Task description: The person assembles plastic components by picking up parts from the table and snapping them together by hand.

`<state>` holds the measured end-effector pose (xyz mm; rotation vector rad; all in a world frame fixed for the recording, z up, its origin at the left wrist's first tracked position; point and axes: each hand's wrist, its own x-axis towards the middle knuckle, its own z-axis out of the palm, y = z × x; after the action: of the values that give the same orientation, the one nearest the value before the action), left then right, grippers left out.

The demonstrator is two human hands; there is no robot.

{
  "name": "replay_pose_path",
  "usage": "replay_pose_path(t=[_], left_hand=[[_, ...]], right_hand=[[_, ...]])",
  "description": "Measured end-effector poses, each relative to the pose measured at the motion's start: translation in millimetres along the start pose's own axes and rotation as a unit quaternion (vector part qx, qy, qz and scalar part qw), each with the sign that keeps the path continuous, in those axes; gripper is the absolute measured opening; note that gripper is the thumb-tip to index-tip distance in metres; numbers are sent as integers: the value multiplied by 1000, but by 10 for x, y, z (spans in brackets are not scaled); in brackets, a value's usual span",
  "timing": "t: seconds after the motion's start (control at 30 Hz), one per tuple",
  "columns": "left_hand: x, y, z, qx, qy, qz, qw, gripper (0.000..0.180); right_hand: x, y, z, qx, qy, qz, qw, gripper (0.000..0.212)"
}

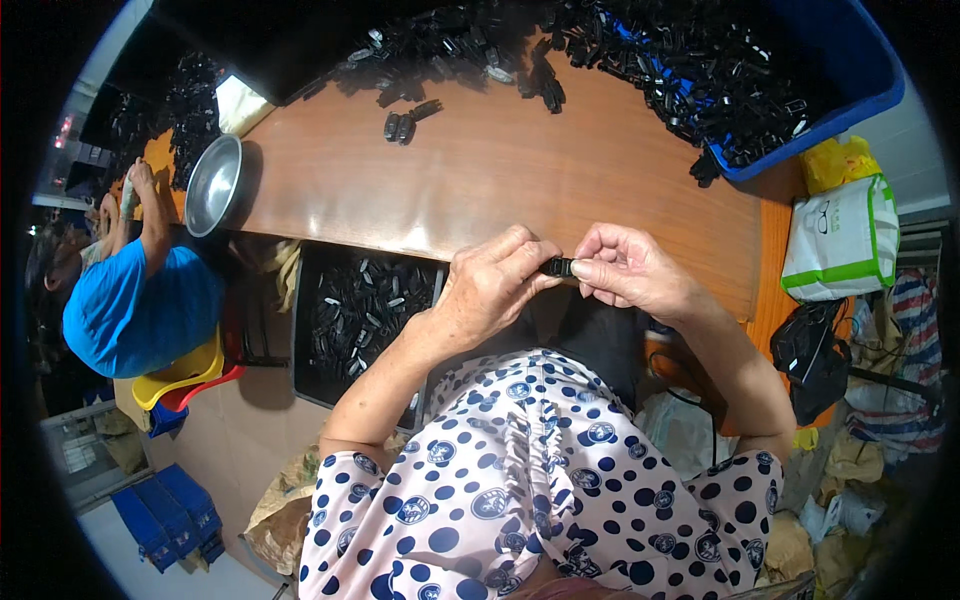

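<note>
**Small black part (558,267) pinched at both ends**

It sits at the desk's (480,175) near edge, gripped by the fingertips of left hand (490,280) and right hand (635,270). The step seems close handling of this piece; the next move probably calls for steady pressure.

From afar I see a metal bowl (213,187), a blue-shirted person (143,305) left of it, and a green-trimmed bag (838,243) well to its right.
</note>
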<state>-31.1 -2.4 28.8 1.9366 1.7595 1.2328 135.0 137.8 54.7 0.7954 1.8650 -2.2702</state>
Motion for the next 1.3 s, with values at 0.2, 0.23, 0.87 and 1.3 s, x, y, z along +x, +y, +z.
replay_pose_path(t=[0.2, 0.23, 0.87, 1.3], left_hand=[[1, -75, 56, -43, -53, -21, 997, 20], [3, -71, 81, -44, -50, -22, 998, 20], [400, -888, 195, -496, 90, -236, 830, 19], [888, -2196, -707, 391, -89, -174, 900, 17]], right_hand=[[108, 230, -93, 132, -70, 73, 986, 14], [126, 236, -115, 129, -71, 74, 986, 14], [1153, 239, -334, 160, -112, -31, 980, 34], [1968, -78, -1182, -660, 112, -291, 684, 34]])
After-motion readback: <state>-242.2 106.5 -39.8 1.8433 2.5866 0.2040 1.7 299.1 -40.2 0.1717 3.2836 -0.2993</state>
